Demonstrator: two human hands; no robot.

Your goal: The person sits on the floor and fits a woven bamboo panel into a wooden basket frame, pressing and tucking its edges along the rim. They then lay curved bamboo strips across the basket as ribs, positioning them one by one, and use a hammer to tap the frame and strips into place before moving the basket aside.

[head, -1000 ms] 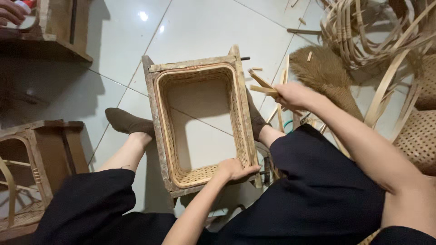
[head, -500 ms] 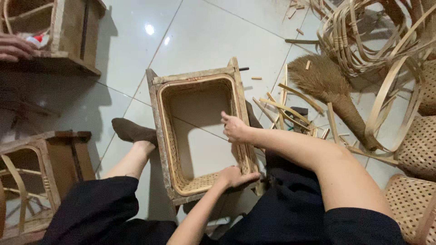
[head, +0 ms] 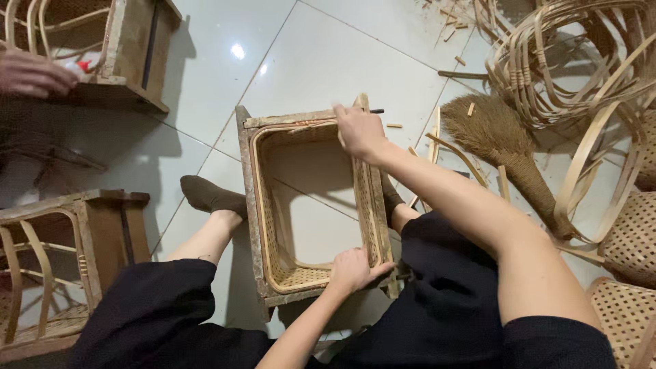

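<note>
While the rectangular wooden frame with a woven rattan lining (head: pixel 311 205) lay on the pale tiled floor (head: pixel 321 61) between the person's outstretched legs, both hands were at work on its rim. The right hand (head: pixel 359 130) was closed over the far corner, fingers curled around what looked like a thin cane strip, though the exact hold was hard to make out. The left hand (head: pixel 352 270) pressed on the near edge, palm down and fingers spread over the weave, steadying rather than gripping. By the look of it, the step in hand was seating or tightening the lining along the top edge; the next move would call for firm bracing at the near end while the far corner was worked. A brown fibre hand broom (head: pixel 506 150) lay just right of the frame among scattered cane offcuts (head: pixel 444 147), and a heap of bent rattan hoops (head: pixel 567 61) crowded the far right, all within elbow range. Two dark wooden stools (head: pixel 68 260) stood at left, and another person's hand (head: pixel 34 72) rested well apart at the upper left.
</note>
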